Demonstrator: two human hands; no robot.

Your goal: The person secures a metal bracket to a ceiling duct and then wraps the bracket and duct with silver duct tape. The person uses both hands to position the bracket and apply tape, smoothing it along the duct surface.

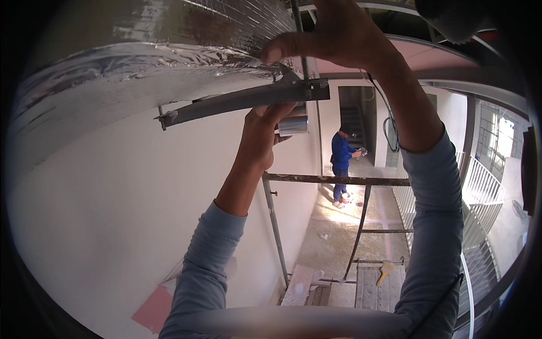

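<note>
Both arms reach overhead, in grey-blue sleeves. My right hand [333, 37] is highest, its fingers curled round a thin threaded hanger rod [305, 66] beside a silver foil-wrapped duct [147, 68]. The rod drops to a dark metal support bar [243, 100] that runs under the duct. My left hand [264, 131] is just below that bar, fingertips against its underside, and it grips a small shiny silver roll [294, 125], apparently foil tape. The rod's top is hidden behind my right hand.
A white wall [130, 214] fills the left. A rusty scaffold rail [339, 180] crosses at chest height, with planks and a yellow-handled tool [385, 272] below. Down the corridor a person in blue [340, 164] stands. White railing [480, 186] lines the right; a pink sheet [152, 311] leans low left.
</note>
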